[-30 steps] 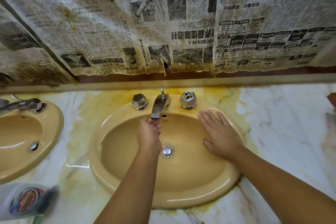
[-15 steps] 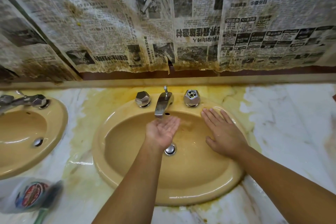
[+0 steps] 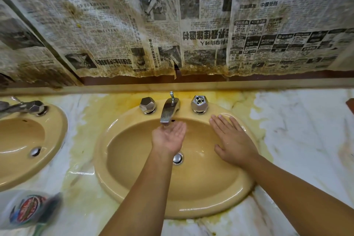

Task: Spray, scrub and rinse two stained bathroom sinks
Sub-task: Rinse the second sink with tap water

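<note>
I have the left hand [image 3: 168,136] palm up right under the mouth of the tap [image 3: 169,110], fingers loose and slightly cupped, gripping nothing. My guess is that it sits there to catch water for rinsing, though I can't make out a stream from here. The right hand [image 3: 232,140] lies flat, palm down, to the right of the tap, with its fingers straight and close together. It presses on the wet inner slope of the sink [image 3: 191,207] just below the rim, and it holds nothing either. I read that as rubbing or steadying while the other hand fetches water. With no sponge or cloth in view, bare palms do the work, and I'd judge this sink to be at the rinse.

Counting outward from the tap:
- Two knobs, the left knob [image 3: 147,104] and the right knob [image 3: 199,103], each just beside it.
- One drain plug [image 3: 177,158] in front of it, partly covered by the left wrist.
- Two sinks in all. The second sink [image 3: 57,140] is well left of the tap and cut by the frame edge, with one far knob [image 3: 36,107] and one far drain [image 3: 35,151] showing.
- One spray bottle [image 3: 28,209], blurred, far left of the tap and nearer me, probably set aside within reach.

Yellow staining [image 3: 86,140] rings the counter [image 3: 297,140] around the tap's sink, and stained newspaper [image 3: 191,25] covers the wall behind the tap
</note>
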The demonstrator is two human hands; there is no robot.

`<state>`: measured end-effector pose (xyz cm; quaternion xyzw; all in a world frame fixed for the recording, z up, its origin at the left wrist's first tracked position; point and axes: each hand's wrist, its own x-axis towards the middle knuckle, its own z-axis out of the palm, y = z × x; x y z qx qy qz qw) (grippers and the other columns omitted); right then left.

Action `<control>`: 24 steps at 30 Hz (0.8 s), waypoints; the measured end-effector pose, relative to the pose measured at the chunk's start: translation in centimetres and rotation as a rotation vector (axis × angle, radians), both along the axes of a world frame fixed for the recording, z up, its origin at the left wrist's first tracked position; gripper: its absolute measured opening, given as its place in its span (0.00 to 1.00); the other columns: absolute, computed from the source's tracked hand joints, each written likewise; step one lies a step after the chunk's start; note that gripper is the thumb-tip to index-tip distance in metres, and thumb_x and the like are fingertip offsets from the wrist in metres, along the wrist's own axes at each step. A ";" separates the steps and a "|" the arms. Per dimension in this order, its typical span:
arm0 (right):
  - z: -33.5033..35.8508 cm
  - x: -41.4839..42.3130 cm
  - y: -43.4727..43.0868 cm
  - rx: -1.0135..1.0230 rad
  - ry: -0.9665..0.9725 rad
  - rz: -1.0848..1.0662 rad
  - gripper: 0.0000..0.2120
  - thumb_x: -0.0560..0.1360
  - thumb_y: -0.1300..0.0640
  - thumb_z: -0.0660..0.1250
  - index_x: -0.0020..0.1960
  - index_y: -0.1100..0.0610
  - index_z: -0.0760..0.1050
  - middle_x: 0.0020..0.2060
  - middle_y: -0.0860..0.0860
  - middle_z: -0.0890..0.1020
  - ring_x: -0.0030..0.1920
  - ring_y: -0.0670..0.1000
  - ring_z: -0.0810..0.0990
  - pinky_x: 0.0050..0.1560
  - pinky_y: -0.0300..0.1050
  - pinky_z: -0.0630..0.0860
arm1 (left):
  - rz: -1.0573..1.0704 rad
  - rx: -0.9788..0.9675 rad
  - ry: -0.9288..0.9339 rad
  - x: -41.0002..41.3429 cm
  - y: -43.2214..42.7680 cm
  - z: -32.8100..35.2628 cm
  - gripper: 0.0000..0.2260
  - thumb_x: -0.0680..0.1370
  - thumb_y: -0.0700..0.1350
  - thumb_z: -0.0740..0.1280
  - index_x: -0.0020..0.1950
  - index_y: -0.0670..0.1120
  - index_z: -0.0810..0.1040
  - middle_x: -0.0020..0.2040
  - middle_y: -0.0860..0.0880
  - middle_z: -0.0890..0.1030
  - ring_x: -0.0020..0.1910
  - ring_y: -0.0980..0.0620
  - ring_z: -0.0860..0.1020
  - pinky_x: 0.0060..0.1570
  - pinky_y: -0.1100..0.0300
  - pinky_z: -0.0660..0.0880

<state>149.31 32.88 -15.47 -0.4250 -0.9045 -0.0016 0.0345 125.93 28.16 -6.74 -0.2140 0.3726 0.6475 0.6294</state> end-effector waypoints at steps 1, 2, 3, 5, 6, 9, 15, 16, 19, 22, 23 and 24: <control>0.0 -0.1 0.0 0.002 0.002 -0.002 0.42 0.73 0.45 0.61 0.84 0.57 0.54 0.83 0.52 0.57 0.83 0.53 0.54 0.80 0.59 0.52 | 0.045 0.036 -0.050 -0.1 0.5 0.3 0.23 0.87 0.48 0.53 0.68 0.28 0.69 0.68 0.28 0.75 0.71 0.31 0.73 0.72 0.39 0.69; -0.1 -0.1 0.0 0.003 0.001 -0.006 0.42 0.73 0.45 0.61 0.83 0.57 0.54 0.82 0.52 0.58 0.82 0.53 0.55 0.80 0.59 0.52 | 0.098 0.059 -0.098 -0.2 0.9 0.5 0.23 0.87 0.47 0.54 0.68 0.28 0.69 0.66 0.28 0.76 0.69 0.30 0.74 0.72 0.39 0.70; 0.0 -0.1 0.0 0.003 -0.002 -0.007 0.43 0.73 0.45 0.61 0.83 0.57 0.54 0.82 0.52 0.58 0.82 0.53 0.55 0.80 0.59 0.52 | 0.130 0.068 -0.110 -0.2 1.0 0.5 0.22 0.86 0.47 0.55 0.68 0.28 0.69 0.65 0.28 0.77 0.68 0.30 0.75 0.71 0.39 0.70; 0.0 0.0 -0.1 0.003 -0.010 -0.002 0.43 0.73 0.45 0.61 0.83 0.57 0.54 0.82 0.52 0.58 0.82 0.53 0.55 0.80 0.58 0.52 | 0.141 0.013 -0.063 -0.1 0.4 -0.3 0.21 0.87 0.47 0.54 0.70 0.30 0.68 0.67 0.30 0.76 0.70 0.32 0.74 0.72 0.40 0.70; 0.0 0.0 -0.1 0.011 -0.008 -0.005 0.43 0.73 0.45 0.62 0.83 0.57 0.54 0.82 0.52 0.58 0.82 0.53 0.56 0.80 0.58 0.52 | 0.129 -0.023 -0.031 0.0 -0.1 -0.7 0.21 0.87 0.47 0.53 0.72 0.31 0.67 0.68 0.31 0.75 0.71 0.34 0.72 0.73 0.41 0.70; 0.1 0.0 -0.1 0.017 -0.019 -0.003 0.43 0.72 0.45 0.64 0.83 0.58 0.56 0.82 0.53 0.59 0.82 0.54 0.58 0.79 0.58 0.53 | 0.126 -0.044 -0.011 -0.3 -0.9 -1.2 0.20 0.87 0.45 0.53 0.71 0.31 0.69 0.63 0.31 0.77 0.67 0.33 0.76 0.66 0.43 0.75; 0.3 0.1 -0.3 -0.013 -0.028 0.008 0.41 0.73 0.44 0.57 0.83 0.59 0.56 0.82 0.54 0.59 0.82 0.55 0.57 0.79 0.60 0.55 | 0.209 0.031 0.048 -0.7 -1.1 -0.4 0.16 0.86 0.42 0.56 0.68 0.33 0.71 0.57 0.34 0.80 0.56 0.36 0.82 0.56 0.48 0.80; 0.2 0.1 -0.4 -0.020 -0.023 0.003 0.41 0.73 0.44 0.57 0.83 0.59 0.56 0.82 0.54 0.59 0.82 0.55 0.57 0.79 0.59 0.54 | 0.221 0.033 0.038 -0.2 -0.9 -0.5 0.16 0.86 0.42 0.56 0.68 0.32 0.72 0.58 0.34 0.80 0.56 0.36 0.82 0.57 0.48 0.80; 0.1 0.6 -0.8 -0.031 0.022 -0.015 0.39 0.76 0.46 0.59 0.82 0.61 0.56 0.82 0.56 0.60 0.82 0.55 0.57 0.79 0.55 0.51 | 0.121 0.117 -0.023 2.6 0.0 -0.7 0.19 0.87 0.44 0.54 0.63 0.30 0.75 0.63 0.31 0.80 0.61 0.33 0.80 0.55 0.45 0.82; -0.1 2.2 -2.6 -0.022 0.060 -0.046 0.35 0.79 0.47 0.56 0.82 0.63 0.58 0.81 0.57 0.61 0.81 0.56 0.58 0.79 0.54 0.50 | -0.164 0.081 0.036 4.6 -1.0 -1.3 0.20 0.87 0.44 0.54 0.67 0.30 0.73 0.64 0.30 0.79 0.63 0.32 0.80 0.63 0.43 0.78; 0.0 2.9 -3.5 -0.014 0.074 -0.065 0.34 0.80 0.46 0.55 0.81 0.63 0.59 0.81 0.57 0.61 0.81 0.56 0.59 0.79 0.54 0.51 | -0.168 0.036 0.041 4.1 -1.4 -1.9 0.19 0.86 0.43 0.54 0.67 0.30 0.73 0.65 0.30 0.79 0.64 0.32 0.79 0.66 0.43 0.76; -0.1 3.5 -4.4 -0.010 0.081 -0.085 0.34 0.80 0.46 0.55 0.81 0.64 0.59 0.81 0.57 0.61 0.81 0.56 0.59 0.79 0.54 0.51 | -0.105 0.003 0.037 3.0 -1.6 -2.6 0.18 0.86 0.42 0.54 0.68 0.30 0.72 0.67 0.31 0.77 0.66 0.33 0.77 0.68 0.43 0.74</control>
